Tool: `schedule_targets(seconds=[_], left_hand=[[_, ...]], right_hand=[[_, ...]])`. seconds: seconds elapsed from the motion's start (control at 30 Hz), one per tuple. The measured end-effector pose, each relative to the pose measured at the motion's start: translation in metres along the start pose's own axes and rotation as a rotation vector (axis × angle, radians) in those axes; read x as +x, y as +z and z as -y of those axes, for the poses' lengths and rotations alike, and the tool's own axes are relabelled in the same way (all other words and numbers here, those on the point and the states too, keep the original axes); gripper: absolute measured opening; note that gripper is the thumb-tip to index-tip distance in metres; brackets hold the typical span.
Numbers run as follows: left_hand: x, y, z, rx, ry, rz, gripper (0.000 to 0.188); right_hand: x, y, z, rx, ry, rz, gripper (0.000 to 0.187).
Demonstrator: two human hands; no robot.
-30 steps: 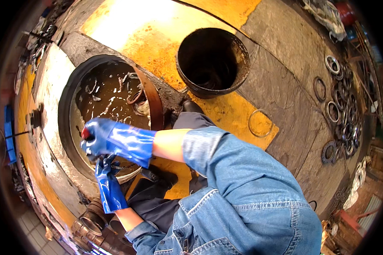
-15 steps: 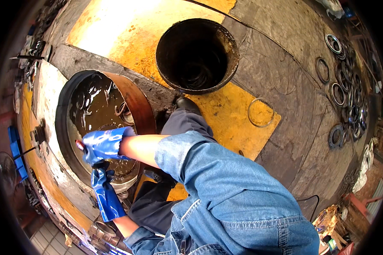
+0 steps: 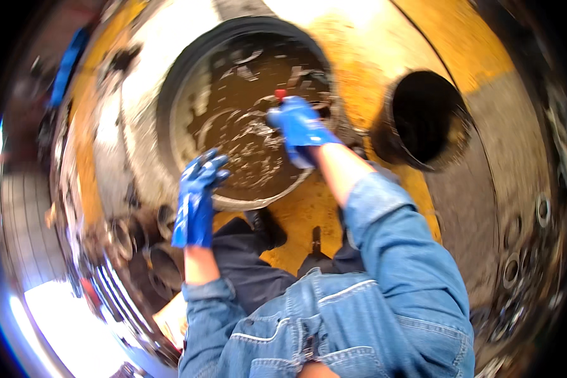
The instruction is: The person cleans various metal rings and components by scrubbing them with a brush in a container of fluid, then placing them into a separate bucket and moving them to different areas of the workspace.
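A wide round tub (image 3: 258, 203) of murky brown liquid (image 3: 239, 148) stands before me, its surface rippled and foamy. Over the tub's right part, my right hand (image 3: 299, 129), in a blue rubber glove, is closed round a tool with a red end (image 3: 280, 94); motion blur and the fingers hide its kind. My left hand (image 3: 198, 183), gloved in the same blue, is at the tub's near left rim. Its fingers are apart and nothing shows in them. Some ring-like pieces lie in the liquid near my right hand, too blurred to name.
To the right of the tub stands a dark, dirty bucket (image 3: 425, 123). Several metal rings (image 3: 511, 269) lie on the floor at far right. Dark cylindrical parts (image 3: 129, 234) sit left of my left forearm. Yellow boards (image 3: 365, 57) cover some of the floor.
The view has turned, bringing the tub to the middle. My hands, close together before, are now apart. The left fingers, earlier curled at something dark, have opened; my right hand still holds the red-ended tool.
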State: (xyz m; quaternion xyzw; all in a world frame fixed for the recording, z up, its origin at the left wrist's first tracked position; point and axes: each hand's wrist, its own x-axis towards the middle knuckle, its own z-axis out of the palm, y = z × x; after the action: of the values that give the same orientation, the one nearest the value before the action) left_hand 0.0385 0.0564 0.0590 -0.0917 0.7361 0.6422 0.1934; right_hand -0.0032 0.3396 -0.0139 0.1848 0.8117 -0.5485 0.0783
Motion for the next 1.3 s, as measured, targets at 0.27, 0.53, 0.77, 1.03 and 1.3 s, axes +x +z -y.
schedule_targets(seconds=[0.27, 0.53, 0.77, 1.03, 1.3], left_hand=[[0.024, -0.048, 0.04, -0.137, -0.065, 0.06, 0.057], [0.036, -0.037, 0.041, -0.165, -0.03, 0.134, 0.048], [0.025, -0.026, 0.035, -0.164, 0.105, 0.108, 0.052], [0.035, -0.015, 0.047, -0.258, -0.012, -0.031, 0.046], [0.044, -0.019, 0.05, -0.535, -0.188, -0.01, 0.048]], right_hand=[[-0.012, 0.02, 0.052, 0.375, -0.165, 0.292, 0.033], [-0.009, 0.06, 0.071, 0.342, -0.379, 0.443, 0.033], [-0.025, 0.031, 0.059, 0.441, 0.082, 0.034, 0.042], [0.037, 0.043, 0.01, -0.198, 0.129, 0.087, 0.049], [-0.02, 0.073, 0.067, 0.755, 0.085, 0.231, 0.04]])
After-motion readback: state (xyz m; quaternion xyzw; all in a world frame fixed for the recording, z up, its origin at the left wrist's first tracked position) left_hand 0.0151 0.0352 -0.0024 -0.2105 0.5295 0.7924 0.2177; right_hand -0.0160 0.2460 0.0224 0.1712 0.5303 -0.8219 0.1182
